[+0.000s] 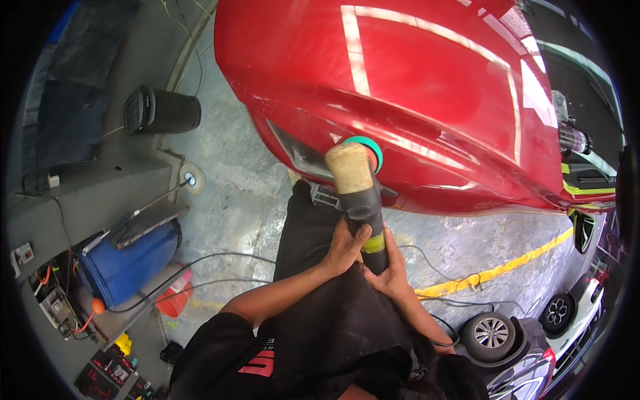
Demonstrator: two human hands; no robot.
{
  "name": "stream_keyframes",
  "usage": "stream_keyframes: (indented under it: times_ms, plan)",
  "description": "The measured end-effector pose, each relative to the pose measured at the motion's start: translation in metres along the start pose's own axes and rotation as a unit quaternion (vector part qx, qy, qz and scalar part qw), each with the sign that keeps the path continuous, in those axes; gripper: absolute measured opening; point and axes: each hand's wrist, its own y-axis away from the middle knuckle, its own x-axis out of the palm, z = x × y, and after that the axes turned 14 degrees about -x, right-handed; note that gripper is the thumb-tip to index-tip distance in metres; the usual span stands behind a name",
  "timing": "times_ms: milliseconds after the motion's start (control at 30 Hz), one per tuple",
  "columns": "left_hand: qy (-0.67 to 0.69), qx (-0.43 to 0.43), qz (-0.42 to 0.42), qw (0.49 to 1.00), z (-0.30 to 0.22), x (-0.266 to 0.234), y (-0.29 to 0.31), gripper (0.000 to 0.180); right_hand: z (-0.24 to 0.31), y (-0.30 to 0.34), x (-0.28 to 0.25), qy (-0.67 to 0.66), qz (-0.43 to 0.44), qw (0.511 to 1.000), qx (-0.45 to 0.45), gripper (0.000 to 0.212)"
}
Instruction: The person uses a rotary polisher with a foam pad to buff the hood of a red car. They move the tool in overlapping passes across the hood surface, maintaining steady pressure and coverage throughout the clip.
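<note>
"Where have you got the polisher?"

"Out ahead of me, in both hands. The polisher point(363, 202) runs up from my fingers, its head in a tan cover point(349, 171) beyond them, and its teal-edged pad point(378, 151) facing the front corner of the red car point(427, 80), just beside the headlight point(301, 155)."

"And your fingers?"

"My left hand point(344, 249) is wrapped round the barrel, thumb over the top. My right hand point(391, 268) is closed on the handle lower down, near the yellow-green band. Some fingertips are hidden underneath, so I can't tell how they sit."

"Is the pad on the paint?"

"I can't tell. The covered head blocks most of it from me."

"Anything around you?"

"Dark cables point(220, 256) trail across the floor on my left, near a blue barrel point(135, 263) and a red bucket point(172, 303). A black speaker point(179, 115) is farther up that side. Off to my right there's a yellow floor line point(513, 265) and a spoked wheel point(490, 333)."
</note>
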Motion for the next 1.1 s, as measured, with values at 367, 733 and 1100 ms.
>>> stream_keyframes:
  times_ms: [367,733,1100]
  plan:
    - [0.071,0.042,-0.062,0.995,-0.052,-0.075,-0.016,0.081,-0.010,-0.077,0.083,0.007,0.044,0.998,-0.050,0.105]
    - [0.079,0.035,-0.077,0.993,-0.113,-0.197,-0.053,0.082,-0.002,-0.172,0.185,0.015,0.070,0.996,-0.044,0.106]
    - [0.106,0.058,-0.078,0.990,-0.183,-0.274,-0.110,0.086,-0.011,-0.275,0.249,0.012,0.044,0.995,-0.086,0.102]
